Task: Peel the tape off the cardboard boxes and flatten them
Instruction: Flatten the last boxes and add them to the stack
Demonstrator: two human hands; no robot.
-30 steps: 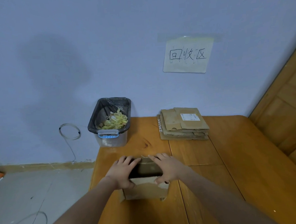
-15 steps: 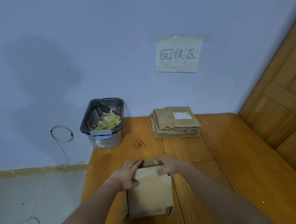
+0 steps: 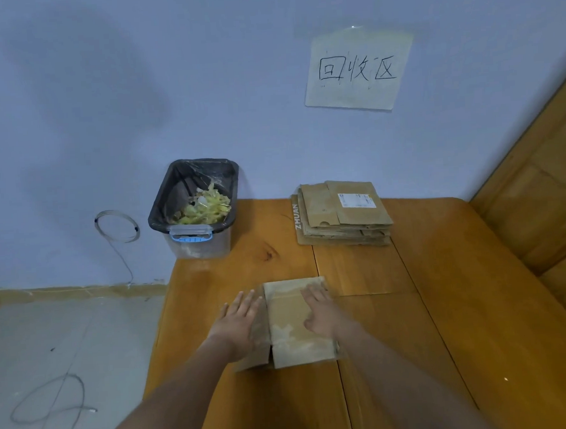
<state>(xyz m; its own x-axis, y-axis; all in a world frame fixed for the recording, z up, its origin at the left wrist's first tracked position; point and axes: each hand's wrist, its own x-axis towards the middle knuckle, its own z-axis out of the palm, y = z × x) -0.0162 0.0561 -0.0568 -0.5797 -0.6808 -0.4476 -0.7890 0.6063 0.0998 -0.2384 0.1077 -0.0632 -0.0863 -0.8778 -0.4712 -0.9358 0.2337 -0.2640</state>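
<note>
Both of your hands are spread flat, fingers straight, pressing the small brown cardboard box [image 3: 296, 323] down onto the orange wooden table [image 3: 447, 320]: left hand [image 3: 238, 323] on its left flap, right hand [image 3: 321, 314] on the main panel. You appear to be at the flattening step; next, it likely joins the stack of flattened brown cartons [image 3: 341, 215] at one o'clock, printed "ZHUAN". The taped paper wall sign [image 3: 357, 69] reads "回收区". The black-lined plastic bin [image 3: 201, 206] at eleven o'clock holds yellowish scraps.
</note>
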